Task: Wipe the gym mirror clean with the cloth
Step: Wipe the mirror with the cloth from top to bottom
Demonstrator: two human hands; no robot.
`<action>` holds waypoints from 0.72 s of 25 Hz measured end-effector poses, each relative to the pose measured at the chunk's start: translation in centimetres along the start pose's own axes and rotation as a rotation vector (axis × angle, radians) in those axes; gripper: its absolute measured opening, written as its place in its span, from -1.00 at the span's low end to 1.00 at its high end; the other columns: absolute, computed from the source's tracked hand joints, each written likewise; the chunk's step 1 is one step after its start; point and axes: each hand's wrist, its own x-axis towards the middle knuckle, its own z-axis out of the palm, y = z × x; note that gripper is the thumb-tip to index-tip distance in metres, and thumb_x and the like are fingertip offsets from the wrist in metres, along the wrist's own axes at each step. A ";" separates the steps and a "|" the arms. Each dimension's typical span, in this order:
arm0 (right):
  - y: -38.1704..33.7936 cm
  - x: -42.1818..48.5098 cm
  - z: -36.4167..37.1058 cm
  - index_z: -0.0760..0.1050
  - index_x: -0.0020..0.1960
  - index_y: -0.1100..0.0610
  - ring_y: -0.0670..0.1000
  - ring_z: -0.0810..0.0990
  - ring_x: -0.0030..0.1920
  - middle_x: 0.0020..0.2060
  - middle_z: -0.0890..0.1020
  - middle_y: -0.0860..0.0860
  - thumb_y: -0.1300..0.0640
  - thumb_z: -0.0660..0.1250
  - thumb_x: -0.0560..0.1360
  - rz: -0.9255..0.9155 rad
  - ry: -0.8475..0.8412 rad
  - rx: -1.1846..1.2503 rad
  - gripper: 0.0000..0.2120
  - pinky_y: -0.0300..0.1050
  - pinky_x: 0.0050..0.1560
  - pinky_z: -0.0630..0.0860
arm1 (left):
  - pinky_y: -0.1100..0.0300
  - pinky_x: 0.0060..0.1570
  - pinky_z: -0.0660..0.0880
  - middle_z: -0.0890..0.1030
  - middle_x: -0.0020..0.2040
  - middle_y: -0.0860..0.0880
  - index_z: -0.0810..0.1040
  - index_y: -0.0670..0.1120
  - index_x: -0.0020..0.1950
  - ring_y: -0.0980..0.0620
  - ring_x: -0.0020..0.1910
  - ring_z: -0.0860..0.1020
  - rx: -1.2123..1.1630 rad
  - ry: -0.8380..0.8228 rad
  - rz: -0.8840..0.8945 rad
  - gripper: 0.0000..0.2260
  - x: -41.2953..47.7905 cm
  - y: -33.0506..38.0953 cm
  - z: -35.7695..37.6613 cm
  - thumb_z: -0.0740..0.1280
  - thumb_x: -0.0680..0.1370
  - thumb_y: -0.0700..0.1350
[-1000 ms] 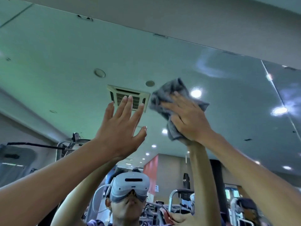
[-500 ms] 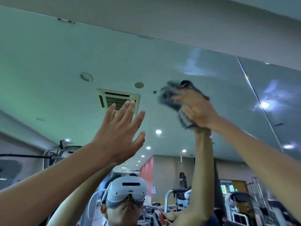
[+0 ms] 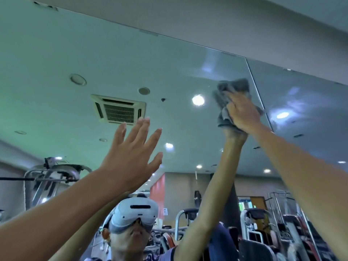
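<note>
where the right hand (image 3: 243, 113) presses the crumpled grey cloth (image 3: 230, 86) with flat fingers onto the large wall mirror (image 3: 131, 53), just left of its vertical panel seam (image 3: 258, 95), the left hand (image 3: 131, 157) is spread and empty, well left of the seam; streaked glass lies right of it.

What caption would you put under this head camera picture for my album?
Right hand presses a grey cloth high on the gym mirror; left hand raised, fingers straight.

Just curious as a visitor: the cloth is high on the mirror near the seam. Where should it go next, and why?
Probably slide the cloth right, across the seam: the right hand presses it left of that line, and hazy streaks show on the next mirror panel. The left hand is open, holding nothing.
</note>
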 end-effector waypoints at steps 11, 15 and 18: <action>5.1 -3.5 -0.8 0.26 0.54 0.01 0.09 0.15 0.55 0.55 0.24 0.06 -0.04 -0.10 0.45 0.333 0.048 -0.001 -0.33 -0.01 0.55 0.01 | -0.27 0.35 0.22 0.45 0.44 -0.22 0.48 -0.07 0.42 -0.19 0.43 0.43 -0.031 0.102 0.044 -0.47 0.9 6.1 1.4 0.07 0.56 0.15; 2.4 -8.2 1.0 0.37 0.48 0.00 0.12 0.28 0.49 0.49 0.37 0.06 0.00 -0.01 0.49 -0.193 0.007 -0.086 -0.41 0.13 0.49 0.18 | -0.24 0.39 0.14 0.37 0.50 -0.23 0.40 -0.08 0.49 -0.20 0.49 0.34 -0.032 0.142 0.086 -0.46 0.3 5.8 1.9 0.04 0.61 0.15; 6.4 -8.2 -0.5 0.37 0.44 -0.15 0.16 0.36 0.45 0.46 0.40 0.06 -0.05 0.05 0.49 -0.339 -0.063 -0.087 -0.47 0.25 0.40 0.33 | -0.24 0.40 0.13 0.36 0.51 -0.23 0.39 -0.08 0.50 -0.19 0.50 0.33 -0.022 0.139 0.087 -0.46 0.0 5.8 1.9 0.03 0.61 0.14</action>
